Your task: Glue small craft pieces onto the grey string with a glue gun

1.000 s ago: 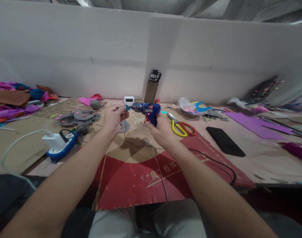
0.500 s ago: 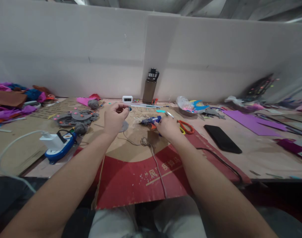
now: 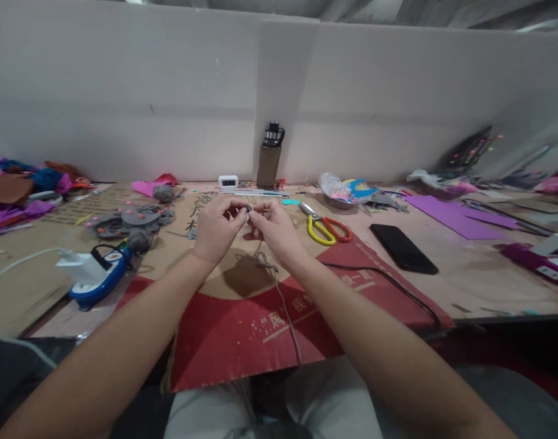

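Observation:
My left hand [image 3: 218, 224] and my right hand [image 3: 277, 230] meet over the cardboard, fingertips almost touching. Between them is a small dark piece [image 3: 248, 209], pinched by both thumbs and fingers; its kind is too small to tell. Below the hands, a loosely looped grey cord [image 3: 279, 283] trails down over the cardboard's red part towards my lap. Scissors [image 3: 322, 225] with one yellow and one orange-red handle lie open just right of my right hand. The blue glue gun does not show now.
Under my hands lies the cardboard sheet [image 3: 205, 341]. A phone [image 3: 403, 249] and purple sheets [image 3: 457, 216] are to the right, a bowl [image 3: 345, 202] and bottle [image 3: 269, 160] behind. Grey pieces with pink dots [image 3: 132, 216] and a blue power strip [image 3: 100, 292] stand left.
My right hand has let go of the blue glue gun and moved left to meet my left hand at the small dark piece. The scissors are now uncovered.

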Action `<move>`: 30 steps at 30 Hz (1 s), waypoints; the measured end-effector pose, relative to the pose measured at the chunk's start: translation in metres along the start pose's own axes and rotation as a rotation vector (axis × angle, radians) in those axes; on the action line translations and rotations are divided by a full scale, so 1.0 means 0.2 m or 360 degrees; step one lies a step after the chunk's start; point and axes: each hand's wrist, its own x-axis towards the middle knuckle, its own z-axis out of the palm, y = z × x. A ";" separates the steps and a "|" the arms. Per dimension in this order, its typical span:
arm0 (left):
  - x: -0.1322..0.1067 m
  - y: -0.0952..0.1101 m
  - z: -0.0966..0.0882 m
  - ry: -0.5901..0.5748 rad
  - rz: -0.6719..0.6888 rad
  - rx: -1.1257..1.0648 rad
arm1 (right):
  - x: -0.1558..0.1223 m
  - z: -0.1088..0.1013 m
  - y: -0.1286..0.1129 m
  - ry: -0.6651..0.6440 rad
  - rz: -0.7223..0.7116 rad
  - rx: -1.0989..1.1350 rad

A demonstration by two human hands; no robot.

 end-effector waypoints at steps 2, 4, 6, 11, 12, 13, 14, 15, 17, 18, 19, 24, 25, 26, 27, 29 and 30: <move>0.00 0.00 0.00 -0.0029 -0.0108 -0.0130 | 0.00 -0.02 -0.01 0.0054 -0.0031 -0.0141; 0.00 0.01 0.01 -0.0090 -0.0225 -0.0257 | 0.01 -0.04 -0.01 0.0085 -0.0070 -0.0314; -0.01 0.01 0.01 -0.0185 -0.0340 -0.0404 | 0.02 -0.05 0.00 0.0109 -0.0127 -0.0460; 0.00 0.01 0.03 -0.0345 -0.0539 -0.0845 | 0.02 -0.07 -0.01 0.0162 -0.0225 -0.0617; 0.00 0.00 0.03 -0.0360 -0.0546 -0.0890 | 0.02 -0.07 -0.01 0.0163 -0.0240 -0.0630; 0.00 0.00 0.03 -0.0373 -0.0543 -0.0923 | 0.02 -0.07 -0.02 0.0159 -0.0253 -0.0640; 0.00 0.00 0.03 -0.0387 -0.0536 -0.0952 | 0.02 -0.07 -0.02 0.0154 -0.0265 -0.0646; 0.00 0.00 0.03 -0.0401 -0.0525 -0.0980 | 0.01 -0.07 -0.02 0.0149 -0.0277 -0.0651; 0.00 0.01 0.02 -0.0419 -0.0502 -0.1035 | 0.01 -0.07 -0.02 0.0140 -0.0293 -0.0656; 0.00 0.01 0.02 -0.0419 -0.0493 -0.1053 | 0.01 -0.07 -0.03 0.0141 -0.0297 -0.0658; 0.00 0.01 0.02 -0.0411 -0.0489 -0.1053 | 0.01 -0.07 -0.03 0.0145 -0.0300 -0.0663; 0.00 0.01 0.02 -0.0333 -0.0569 -0.0881 | 0.00 -0.08 -0.03 0.0152 -0.0384 -0.0758; 0.00 0.01 0.02 -0.0319 -0.0588 -0.0871 | 0.00 -0.08 -0.03 0.0152 -0.0422 -0.0793; 0.00 0.02 0.01 -0.0302 -0.0604 -0.0871 | -0.01 -0.08 -0.04 0.0155 -0.0464 -0.0840; 0.00 0.02 0.01 -0.0284 -0.0614 -0.0875 | -0.01 -0.07 -0.04 0.0162 -0.0507 -0.0897; 0.00 0.04 0.00 -0.0255 -0.0631 -0.0881 | -0.03 -0.07 -0.05 0.0172 -0.0583 -0.1021; 0.00 0.04 0.00 -0.0248 -0.0645 -0.0885 | -0.03 -0.07 -0.05 0.0170 -0.0613 -0.1073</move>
